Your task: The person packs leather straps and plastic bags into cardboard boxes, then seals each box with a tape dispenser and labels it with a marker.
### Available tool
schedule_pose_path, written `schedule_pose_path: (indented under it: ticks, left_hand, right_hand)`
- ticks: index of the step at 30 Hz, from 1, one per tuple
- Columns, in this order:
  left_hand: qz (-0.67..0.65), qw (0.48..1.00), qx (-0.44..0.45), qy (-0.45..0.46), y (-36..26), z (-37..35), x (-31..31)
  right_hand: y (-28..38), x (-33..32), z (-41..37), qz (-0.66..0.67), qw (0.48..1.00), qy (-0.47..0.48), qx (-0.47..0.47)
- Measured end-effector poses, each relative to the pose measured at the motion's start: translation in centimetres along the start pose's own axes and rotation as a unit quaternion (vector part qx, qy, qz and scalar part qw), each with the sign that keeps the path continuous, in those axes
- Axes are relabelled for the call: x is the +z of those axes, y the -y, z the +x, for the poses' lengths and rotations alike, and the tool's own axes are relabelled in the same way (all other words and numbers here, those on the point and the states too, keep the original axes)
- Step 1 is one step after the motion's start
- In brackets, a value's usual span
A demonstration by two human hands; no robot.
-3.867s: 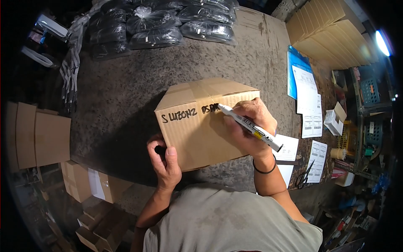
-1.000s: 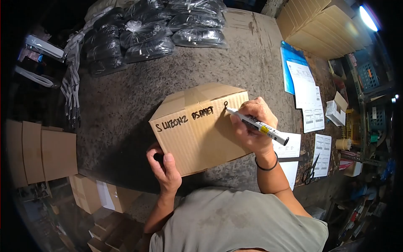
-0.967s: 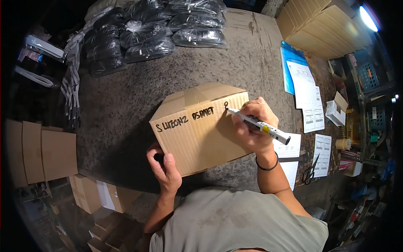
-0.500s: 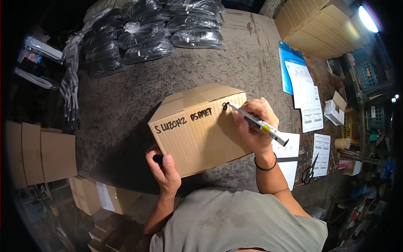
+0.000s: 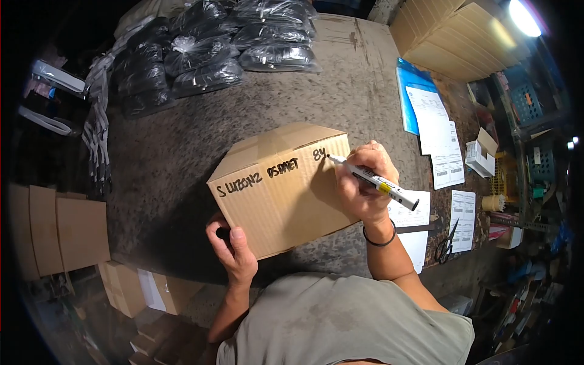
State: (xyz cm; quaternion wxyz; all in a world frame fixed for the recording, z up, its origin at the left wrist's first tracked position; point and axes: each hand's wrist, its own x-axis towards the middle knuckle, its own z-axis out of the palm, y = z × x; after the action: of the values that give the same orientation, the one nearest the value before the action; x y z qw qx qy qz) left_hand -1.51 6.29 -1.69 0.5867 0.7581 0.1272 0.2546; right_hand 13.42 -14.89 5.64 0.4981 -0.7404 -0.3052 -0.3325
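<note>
A closed cardboard box (image 5: 280, 207) rests tilted on the dark worktable (image 5: 340, 79), with black handwriting along the top of its near side. My right hand (image 5: 367, 182) is closed around a white marker (image 5: 386, 190), whose tip touches the box beside the last written characters. At the box's lower left corner, my left hand (image 5: 236, 248) steadies the edge, its thumb on the near side and its fingers curled. Something black, perhaps the marker's cap, shows partly between those fingers.
Stacked plastic bags of black items (image 5: 213, 45) lie at the back left. Printed papers (image 5: 429, 112), a blue folder (image 5: 406, 91), black scissors (image 5: 447, 243) and a small open white box (image 5: 480, 155) are on the right. Flat cardboard (image 5: 456, 42) stands behind them; more boxes (image 5: 82, 231) are at left.
Another character has appeared after the 8 on the box, and the marker tip is now to its right. The whole view has shifted slightly.
</note>
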Motion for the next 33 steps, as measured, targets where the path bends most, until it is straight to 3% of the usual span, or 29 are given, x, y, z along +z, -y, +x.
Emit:
schedule_pose_path:
  ticks: [10,13,15,16,17,18,19,20,21,22,23,24,25,29,30,33]
  left_hand:
    - [0.003,1.000,-0.020,-0.001,-0.2,0.1,-0.2]
    - [-0.003,0.999,-0.044,-0.007,-0.6,-0.2,-0.1]
    - [-0.086,0.988,-0.130,-0.020,-2.3,-0.2,0.7]
    - [-0.145,0.976,-0.161,0.001,-3.0,0.0,0.7]
    - [-0.156,0.972,-0.176,0.006,-2.1,-0.3,0.4]
    - [-0.260,0.936,-0.237,0.006,-1.9,-0.5,0.3]
    - [-0.258,0.935,-0.245,-0.011,-1.4,-0.9,0.4]
    - [-0.341,0.886,-0.315,-0.004,-1.7,-1.3,0.2]
    - [-0.366,0.861,-0.354,0.002,-2.3,-1.6,-0.2]
    - [-0.339,0.873,-0.350,-0.012,-0.9,-2.7,0.4]
    - [-0.287,0.865,-0.410,0.038,-0.1,-3.0,0.1]
    - [-0.263,0.879,-0.396,0.025,1.4,-4.2,0.7]
    - [-0.256,0.873,-0.412,0.057,-1.4,-4.3,-0.7]
    - [-0.175,0.920,-0.349,0.036,2.3,-6.3,0.1]
    - [-0.139,0.932,-0.333,0.006,1.9,-6.6,-0.4]
    - [-0.136,0.938,-0.319,0.010,2.1,-6.9,-1.7]
  right_hand:
    - [0.3,0.3,0.4,-0.022,1.000,-0.002,0.001]
    - [-0.8,-0.4,-1.0,0.091,0.993,-0.034,0.072]
    - [-0.9,-0.7,-2.0,0.130,0.954,-0.162,0.215]
    - [-0.9,-0.8,-2.5,0.214,0.921,-0.191,0.264]
    - [-2.8,-1.6,-3.5,-0.194,0.976,-0.078,0.062]
    - [-1.9,-1.4,-3.7,0.157,0.931,-0.153,0.290]
    - [-0.9,-0.8,-3.8,0.211,0.902,-0.158,0.342]
    - [0.0,-1.3,-4.7,0.196,0.916,-0.056,0.344]
    - [-1.0,-1.4,-6.6,0.174,0.918,-0.044,0.354]
    - [-2.7,-2.3,-9.1,0.218,0.908,-0.002,0.357]
    - [-3.3,-3.4,-11.8,0.224,0.915,0.012,0.335]
    - [-7.2,-5.7,-15.4,0.233,0.889,0.036,0.393]
    - [-6.6,-6.6,-17.0,0.258,0.865,0.046,0.427]
    - [-2.5,-3.4,-17.0,0.276,0.888,0.058,0.364]
    - [-3.1,-8.6,-22.0,0.280,0.892,0.056,0.349]
    - [-0.8,-3.8,-18.8,0.287,0.902,0.051,0.319]
